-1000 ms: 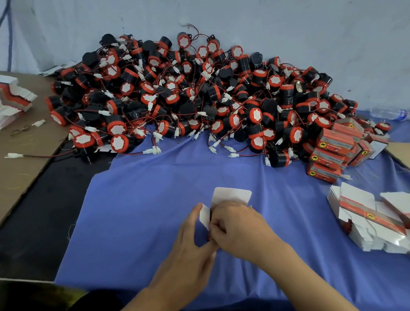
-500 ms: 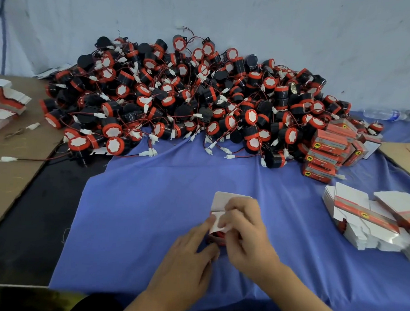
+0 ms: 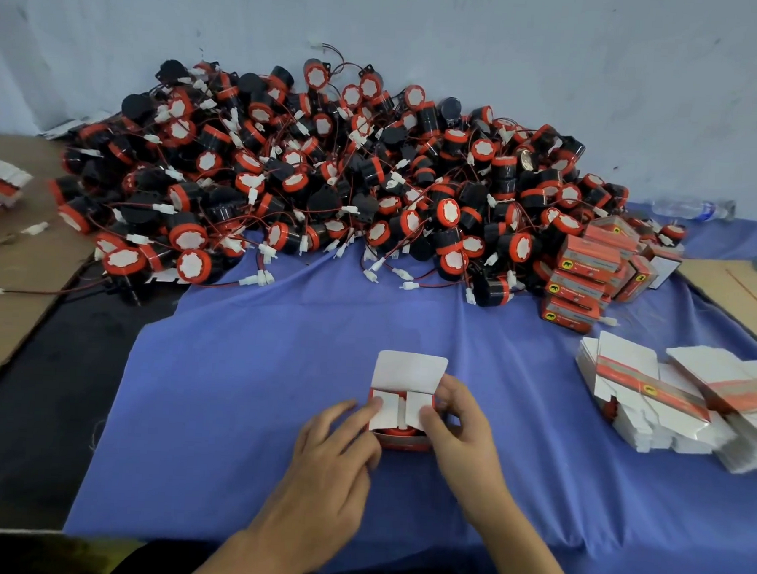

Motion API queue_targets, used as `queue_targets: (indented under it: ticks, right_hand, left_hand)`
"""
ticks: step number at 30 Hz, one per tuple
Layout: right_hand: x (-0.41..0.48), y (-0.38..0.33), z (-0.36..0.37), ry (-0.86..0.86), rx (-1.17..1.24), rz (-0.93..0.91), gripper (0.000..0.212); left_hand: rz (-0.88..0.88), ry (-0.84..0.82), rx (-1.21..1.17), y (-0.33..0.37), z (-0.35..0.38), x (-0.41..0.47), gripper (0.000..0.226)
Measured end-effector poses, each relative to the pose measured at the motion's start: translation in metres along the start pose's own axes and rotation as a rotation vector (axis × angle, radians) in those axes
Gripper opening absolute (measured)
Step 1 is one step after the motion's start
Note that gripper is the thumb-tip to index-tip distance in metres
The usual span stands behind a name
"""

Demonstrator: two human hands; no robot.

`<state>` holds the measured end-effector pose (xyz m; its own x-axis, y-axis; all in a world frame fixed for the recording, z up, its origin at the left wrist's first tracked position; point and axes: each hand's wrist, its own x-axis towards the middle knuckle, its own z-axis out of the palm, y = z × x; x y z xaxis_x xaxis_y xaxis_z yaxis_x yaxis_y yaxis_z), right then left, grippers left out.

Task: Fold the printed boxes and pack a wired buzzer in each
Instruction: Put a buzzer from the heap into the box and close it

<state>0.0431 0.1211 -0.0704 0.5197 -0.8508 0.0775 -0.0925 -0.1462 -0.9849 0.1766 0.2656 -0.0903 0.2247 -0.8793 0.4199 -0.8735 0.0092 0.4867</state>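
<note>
Lower centre on the tabletop (image 3: 276, 369), the printed box (image 3: 403, 441) holds a buzzer (image 3: 397, 431); the left hand (image 3: 337, 451) presses one side flap (image 3: 385, 412) flat with straight fingers while the right hand (image 3: 461, 423) pinches the printed box's opposite side, seemingly readying the raised lid (image 3: 409, 369) for tucking.

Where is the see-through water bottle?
In the head view, the clear plastic water bottle lies on its side at the far right, by the pale wall, on the blue cloth just behind the stacked red printed boxes.
</note>
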Motion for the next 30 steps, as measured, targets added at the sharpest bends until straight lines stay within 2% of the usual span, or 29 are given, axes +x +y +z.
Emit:
queue_targets:
  ticks: [2, 4, 7, 9, 10, 12, 15, 20, 30]
  right_hand:
    - [-0.001, 0.004, -0.003, -0.035, -0.048, -0.02, 0.031]
    - [-0.003, 0.006, -0.005, -0.056, -0.073, -0.033, 0.035]
    - [-0.007, 0.009, -0.012, -0.086, -0.135, -0.102, 0.042]
    - [-0.011, 0.01, -0.016, -0.134, -0.177, -0.167, 0.045]
    - [-0.012, 0.012, -0.019, -0.161, -0.183, -0.189, 0.047]
    - [-0.015, 0.016, -0.022, -0.222, -0.23, -0.219, 0.046]
    - [-0.017, 0.02, -0.021, -0.252, -0.301, -0.249, 0.049]
    - [-0.018, 0.023, -0.019, -0.205, -0.361, -0.361, 0.048]
    - [-0.018, 0.022, -0.016, -0.124, -0.381, -0.428, 0.034]
  left_hand:
    - [-0.105, 0.026, -0.205, 0.0, -0.005, 0.003, 0.028]
    - [-0.206, 0.068, -0.364, 0.001, -0.009, 0.008, 0.033]
    - [-0.279, 0.182, -0.442, 0.0, -0.012, 0.02, 0.051]
    - [-0.278, 0.188, -0.417, 0.0, -0.015, 0.026, 0.055]
    - [-0.253, 0.156, -0.381, -0.002, -0.017, 0.026, 0.047]
    - [-0.198, 0.027, -0.326, -0.009, -0.021, 0.023, 0.032]
    - [-0.138, -0.155, -0.282, -0.017, -0.022, 0.014, 0.042]
    - [-0.158, -0.063, -0.26, -0.013, -0.015, 0.018, 0.035]
    - [-0.152, -0.021, -0.25, -0.004, -0.021, 0.024, 0.037]
